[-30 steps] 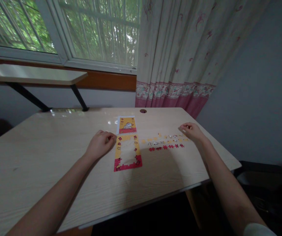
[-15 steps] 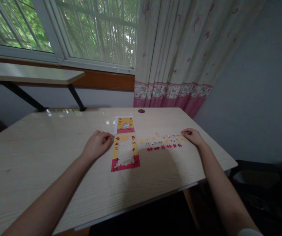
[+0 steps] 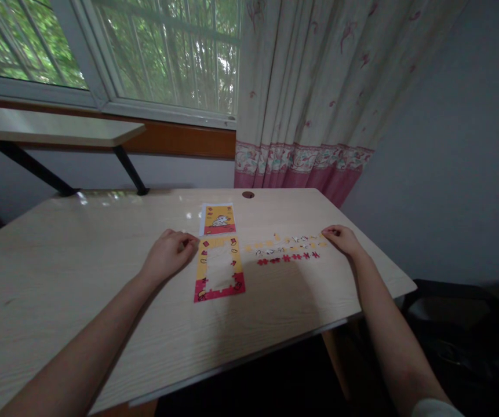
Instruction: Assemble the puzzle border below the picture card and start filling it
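Observation:
On the desk lies a puzzle border [image 3: 199,269], yellow above and red below, assembled around a bare middle. Just above it is a picture card [image 3: 219,219] of a white animal on yellow and red. My left hand [image 3: 168,255] rests at the border's top left corner, fingers curled and thumb against forefinger; whether anything is between them is hidden. Loose puzzle pieces [image 3: 286,258] lie in rows to the right, yellow and white above, red below. At the right end of the top row, my right hand [image 3: 342,238] pinches a small yellow puzzle piece [image 3: 322,235].
The light wood desk [image 3: 79,255] has a round cable hole [image 3: 248,195] at its back edge. A raised shelf [image 3: 58,127] on black legs stands at the back left. Behind are a window and a curtain [image 3: 301,87]; a dark chair [image 3: 449,295] stands at the right.
The view has shifted slightly. Both hands stay in nearly the same places, and the border, card and rows of pieces look the same.

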A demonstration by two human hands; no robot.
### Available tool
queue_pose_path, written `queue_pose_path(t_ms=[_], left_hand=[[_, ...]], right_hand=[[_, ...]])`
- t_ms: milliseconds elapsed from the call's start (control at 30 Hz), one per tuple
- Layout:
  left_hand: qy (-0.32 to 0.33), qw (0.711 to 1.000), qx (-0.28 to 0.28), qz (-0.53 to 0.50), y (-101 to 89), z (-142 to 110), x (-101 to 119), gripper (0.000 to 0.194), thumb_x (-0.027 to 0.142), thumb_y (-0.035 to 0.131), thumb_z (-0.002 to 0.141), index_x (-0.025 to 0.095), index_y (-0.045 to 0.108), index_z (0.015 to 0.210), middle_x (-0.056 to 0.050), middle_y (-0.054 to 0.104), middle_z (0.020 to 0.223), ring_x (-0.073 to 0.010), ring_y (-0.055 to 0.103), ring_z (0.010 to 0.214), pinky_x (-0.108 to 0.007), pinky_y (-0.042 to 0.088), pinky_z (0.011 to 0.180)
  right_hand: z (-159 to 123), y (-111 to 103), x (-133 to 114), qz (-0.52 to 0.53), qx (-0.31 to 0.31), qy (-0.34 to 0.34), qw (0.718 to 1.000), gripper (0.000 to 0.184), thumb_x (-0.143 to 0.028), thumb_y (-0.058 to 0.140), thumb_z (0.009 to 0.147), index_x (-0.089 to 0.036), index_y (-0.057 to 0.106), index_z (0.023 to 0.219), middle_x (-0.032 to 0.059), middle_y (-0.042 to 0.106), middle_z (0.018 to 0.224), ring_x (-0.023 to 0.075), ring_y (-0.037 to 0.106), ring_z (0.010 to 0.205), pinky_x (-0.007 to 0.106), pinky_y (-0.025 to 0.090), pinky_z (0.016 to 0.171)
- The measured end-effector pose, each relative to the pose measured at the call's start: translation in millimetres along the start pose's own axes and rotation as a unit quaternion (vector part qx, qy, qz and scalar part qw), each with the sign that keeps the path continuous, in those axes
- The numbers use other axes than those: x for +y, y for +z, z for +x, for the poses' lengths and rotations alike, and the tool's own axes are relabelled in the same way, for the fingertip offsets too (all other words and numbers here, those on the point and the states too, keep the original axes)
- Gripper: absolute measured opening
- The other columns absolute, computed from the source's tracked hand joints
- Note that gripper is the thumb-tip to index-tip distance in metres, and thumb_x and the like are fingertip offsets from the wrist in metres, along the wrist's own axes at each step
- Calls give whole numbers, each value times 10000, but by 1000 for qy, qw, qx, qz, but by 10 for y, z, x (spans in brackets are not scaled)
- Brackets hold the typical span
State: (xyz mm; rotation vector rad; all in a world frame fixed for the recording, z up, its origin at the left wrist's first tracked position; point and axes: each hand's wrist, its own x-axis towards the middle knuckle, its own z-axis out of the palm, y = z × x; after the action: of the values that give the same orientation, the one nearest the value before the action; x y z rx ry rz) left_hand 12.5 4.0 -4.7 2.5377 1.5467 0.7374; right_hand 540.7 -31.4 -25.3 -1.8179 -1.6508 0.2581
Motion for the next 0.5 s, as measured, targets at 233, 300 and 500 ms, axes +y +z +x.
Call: queue_pose_path(t_ms=[233,300,500], left_hand=[[-7,1000,0,-4,-11,-5,15,354,382,418,816,183,709,843,-90,715,800,-270,569,807,-381,460,744],[-8,1000,0,-2,-9,-5,12,357,380,418,818,180,711,852,-92,714,801,-271,568,814,-384,461,750],[-9,1000,-3,2,-8,-4,9,370,386,411,824,172,710,864,-94,709,791,-264,570,804,-376,458,747]], right_hand=[[-44,-50,-16,-1,31,23,999,443,-565,601,684,-148,715,784,56,652,663,150,499,565,282,382,551],[-50,-51,-40,2,35,24,999,436,-560,604,678,-150,715,775,57,650,657,153,503,569,287,388,559],[-49,-64,-44,4,32,36,999,414,-535,607,676,-151,712,789,61,659,686,158,515,580,294,401,579]])
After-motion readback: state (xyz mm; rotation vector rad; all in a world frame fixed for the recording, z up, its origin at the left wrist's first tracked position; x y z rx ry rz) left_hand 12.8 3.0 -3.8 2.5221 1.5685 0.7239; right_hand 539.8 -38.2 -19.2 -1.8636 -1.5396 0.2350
